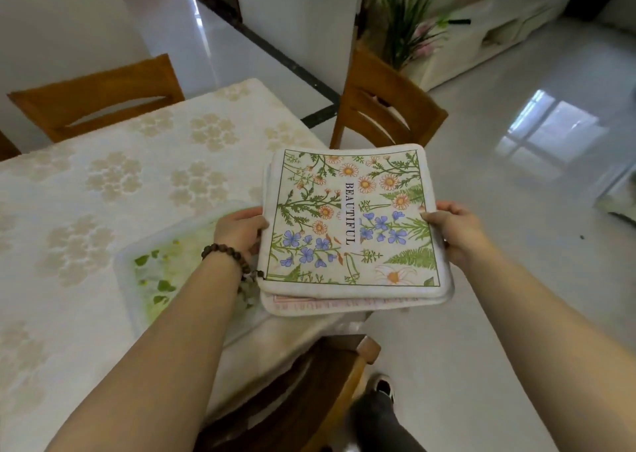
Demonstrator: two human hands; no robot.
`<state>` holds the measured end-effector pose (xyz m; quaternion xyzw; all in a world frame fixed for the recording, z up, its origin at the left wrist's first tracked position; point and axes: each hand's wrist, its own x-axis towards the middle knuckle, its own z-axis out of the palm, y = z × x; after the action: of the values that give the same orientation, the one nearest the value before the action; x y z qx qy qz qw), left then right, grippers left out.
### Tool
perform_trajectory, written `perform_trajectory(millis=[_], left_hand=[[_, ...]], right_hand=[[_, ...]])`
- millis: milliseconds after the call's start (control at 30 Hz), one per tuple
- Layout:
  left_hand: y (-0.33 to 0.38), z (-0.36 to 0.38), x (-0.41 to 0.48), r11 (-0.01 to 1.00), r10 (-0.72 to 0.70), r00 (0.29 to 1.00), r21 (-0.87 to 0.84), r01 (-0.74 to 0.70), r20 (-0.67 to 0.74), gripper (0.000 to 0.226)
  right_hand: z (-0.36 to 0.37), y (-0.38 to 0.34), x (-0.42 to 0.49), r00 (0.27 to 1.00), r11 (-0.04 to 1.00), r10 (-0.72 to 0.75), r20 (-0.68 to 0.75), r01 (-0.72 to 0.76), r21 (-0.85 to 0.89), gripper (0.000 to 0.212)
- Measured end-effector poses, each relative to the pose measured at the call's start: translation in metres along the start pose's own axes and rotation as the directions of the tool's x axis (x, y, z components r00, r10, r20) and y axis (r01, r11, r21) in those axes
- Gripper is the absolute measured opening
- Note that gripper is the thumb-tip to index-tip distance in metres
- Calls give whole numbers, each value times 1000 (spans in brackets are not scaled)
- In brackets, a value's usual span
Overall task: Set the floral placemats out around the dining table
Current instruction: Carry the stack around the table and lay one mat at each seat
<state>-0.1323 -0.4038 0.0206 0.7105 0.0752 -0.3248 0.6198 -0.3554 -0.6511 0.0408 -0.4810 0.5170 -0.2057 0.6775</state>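
I hold a stack of floral placemats (351,224) level over the right edge of the dining table (103,190). The top mat shows daisies, blue flowers, ferns and the word BEAUTIFUL. My left hand (239,231), with a bead bracelet on the wrist, grips the stack's left edge. My right hand (451,226) grips its right edge, thumb on top. One placemat with green leaves (165,272) lies flat on the table under my left forearm, partly hidden by the arm.
A cream tablecloth with pale flower patterns covers the table. Wooden chairs stand at the far left (96,97), at the far right corner (382,107) and just below the stack (309,383). Glossy white floor lies to the right; a potted plant (406,21) stands beyond.
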Motion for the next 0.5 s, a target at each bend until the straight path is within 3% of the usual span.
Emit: perform_trajectory(millis=[267, 500], left_hand=[[-8, 151, -10, 997, -12, 982, 79, -2, 186, 28], [-27, 288, -13, 992, -35, 974, 124, 7, 224, 26]], right_hand=[[-138, -5, 24, 982, 995, 27, -188, -8, 103, 14], [-252, -24, 76, 971, 993, 31, -239, -4, 114, 18]])
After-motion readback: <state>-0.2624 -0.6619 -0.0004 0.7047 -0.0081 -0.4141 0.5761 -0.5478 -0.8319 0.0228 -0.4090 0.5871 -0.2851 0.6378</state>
